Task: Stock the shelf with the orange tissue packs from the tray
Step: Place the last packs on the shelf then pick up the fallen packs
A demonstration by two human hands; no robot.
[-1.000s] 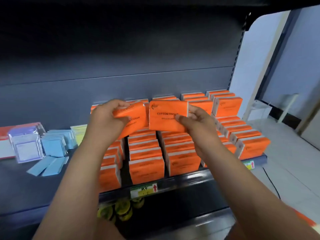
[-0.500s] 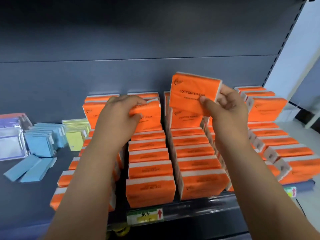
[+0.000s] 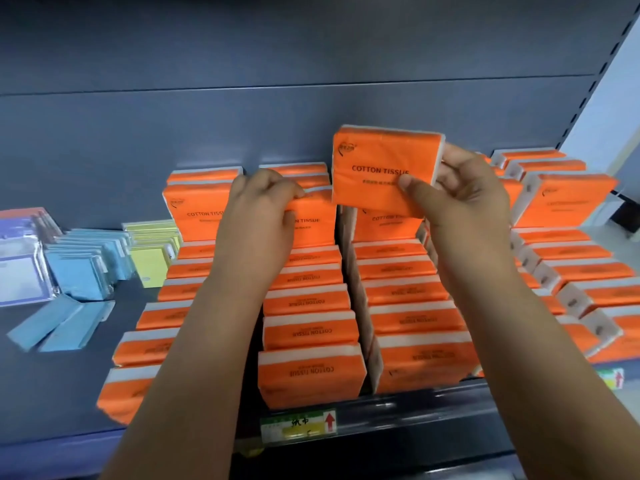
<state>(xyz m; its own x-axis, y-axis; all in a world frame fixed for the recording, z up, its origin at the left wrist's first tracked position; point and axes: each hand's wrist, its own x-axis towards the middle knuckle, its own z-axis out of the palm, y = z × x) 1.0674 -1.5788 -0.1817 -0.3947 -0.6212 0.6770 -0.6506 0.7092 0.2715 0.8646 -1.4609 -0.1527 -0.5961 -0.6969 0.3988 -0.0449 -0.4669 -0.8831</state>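
Several rows of orange "COTTON TISSUE" packs [image 3: 310, 377] fill the dark shelf [image 3: 52, 393]. My left hand [image 3: 258, 216] grips an upright orange pack [image 3: 313, 220] at the back of the middle row, pressing it onto the packs below. My right hand [image 3: 460, 194] holds another orange pack [image 3: 377, 168] upright in the air above the back of the row to the right. The tray is not in view.
Blue card packs [image 3: 83, 268], yellow packs [image 3: 154, 251] and a purple clear-wrapped pack [image 3: 20, 268] sit on the shelf's left part. A price label with a red arrow [image 3: 299, 422] is on the shelf's front rail. The shelf's grey back wall rises behind.
The view has drawn closer to the shelf. My right hand has lifted its pack higher over the back of the rows. My left hand has lowered its pack against the back of the middle row.
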